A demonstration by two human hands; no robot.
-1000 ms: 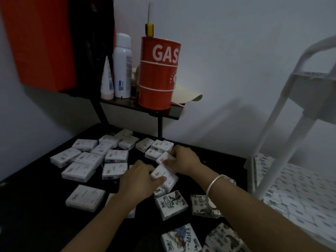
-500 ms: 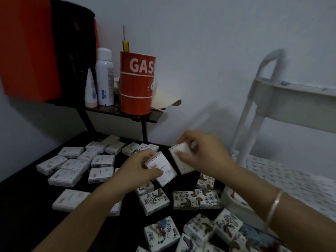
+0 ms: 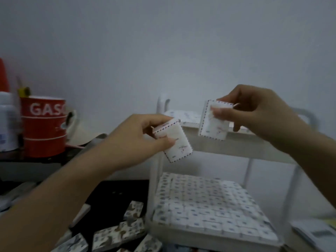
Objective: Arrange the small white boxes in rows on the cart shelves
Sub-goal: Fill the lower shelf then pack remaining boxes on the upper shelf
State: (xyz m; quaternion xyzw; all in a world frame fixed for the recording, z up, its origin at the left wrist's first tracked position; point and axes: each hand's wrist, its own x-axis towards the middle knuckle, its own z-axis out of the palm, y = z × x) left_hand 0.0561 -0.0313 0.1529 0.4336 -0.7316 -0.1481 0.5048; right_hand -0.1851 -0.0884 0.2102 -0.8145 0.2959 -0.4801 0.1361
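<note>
Evidently, one small white box (image 3: 177, 142) is pinched between thumb and fingers of the left hand (image 3: 134, 142), and a second box (image 3: 213, 127) is pinched likewise by the right hand (image 3: 258, 113). Both are held aloft at the front rim of the top shelf (image 3: 254, 145) of the cart, probably because the lower shelf (image 3: 200, 238) is already packed with rows.

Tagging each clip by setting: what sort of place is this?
Likely a home workroom or small packing corner: a white cart whose lower shelf is packed with rows of small white boxes, loose patterned boxes on a black table, and a red GAS tin on a side shelf.
</note>
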